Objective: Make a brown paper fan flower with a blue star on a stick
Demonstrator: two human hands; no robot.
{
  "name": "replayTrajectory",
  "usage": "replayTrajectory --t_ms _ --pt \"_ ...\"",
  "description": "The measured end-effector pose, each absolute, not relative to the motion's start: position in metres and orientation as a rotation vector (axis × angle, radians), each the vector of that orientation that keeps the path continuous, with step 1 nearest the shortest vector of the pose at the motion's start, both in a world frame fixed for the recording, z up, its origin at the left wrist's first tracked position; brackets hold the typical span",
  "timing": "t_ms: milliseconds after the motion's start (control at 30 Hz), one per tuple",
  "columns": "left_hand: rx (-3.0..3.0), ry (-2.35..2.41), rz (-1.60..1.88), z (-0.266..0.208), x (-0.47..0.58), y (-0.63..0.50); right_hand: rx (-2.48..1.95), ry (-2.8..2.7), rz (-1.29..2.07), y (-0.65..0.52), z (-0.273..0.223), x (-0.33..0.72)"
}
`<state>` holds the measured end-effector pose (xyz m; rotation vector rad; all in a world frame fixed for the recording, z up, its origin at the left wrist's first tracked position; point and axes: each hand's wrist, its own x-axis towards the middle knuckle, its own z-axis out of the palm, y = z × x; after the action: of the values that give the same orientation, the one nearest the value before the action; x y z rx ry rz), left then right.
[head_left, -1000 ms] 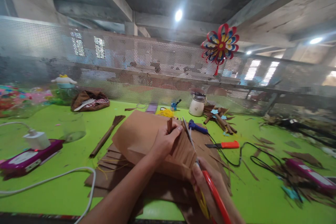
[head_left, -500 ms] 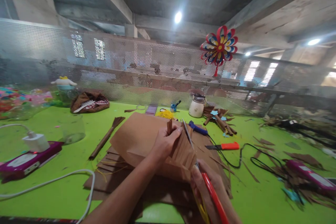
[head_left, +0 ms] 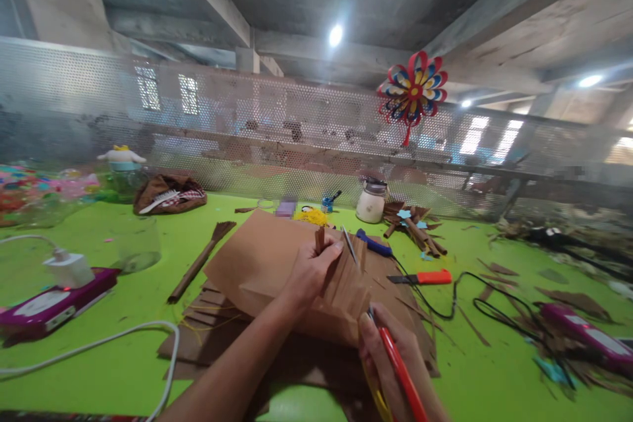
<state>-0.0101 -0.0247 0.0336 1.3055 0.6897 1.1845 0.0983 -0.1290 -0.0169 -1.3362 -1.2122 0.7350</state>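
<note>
My left hand (head_left: 312, 271) is closed on a pleated piece of brown paper (head_left: 341, 287), pinching its upper end between thumb and fingers. My right hand (head_left: 390, 349) grips scissors (head_left: 395, 359) with red and yellow handles. One scissor blade points away from me and shows above the pleats, while part of it is hidden behind the paper. Beneath my hands lies a large brown paper sheet (head_left: 262, 244) on top of a stack of darker brown sheets (head_left: 217, 336).
A red-handled knife (head_left: 430, 277) and a blue-handled tool (head_left: 373, 242) with a black cord lie to the right. A brown paper roll (head_left: 200, 264), clear cup (head_left: 136, 244) and purple power strip (head_left: 59, 300) are on the left. A white jar (head_left: 371, 201) stands behind.
The scissors have shifted slightly, and the middle of the blade is now covered by paper where it showed before. My left hand keeps its hold, nearly still.
</note>
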Motion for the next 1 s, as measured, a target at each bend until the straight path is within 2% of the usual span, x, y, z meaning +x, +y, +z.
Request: replayTrajectory --t_ms 533,833,1000 --pt "1.294 0.667 1.210 0.031 -0.007 -0.025 -1.364 -1.237 0.732 -0.128 -0.009 0.104" --pt "1.364 0.909 1.297 0.016 -0.004 -0.002 -1.756 -1.661 0.081 -0.098 -0.006 0.188" --pt "1.320 0.949 1.267 0.012 -0.002 0.000 -2.020 -1.833 -0.049 -0.097 -0.019 0.217"
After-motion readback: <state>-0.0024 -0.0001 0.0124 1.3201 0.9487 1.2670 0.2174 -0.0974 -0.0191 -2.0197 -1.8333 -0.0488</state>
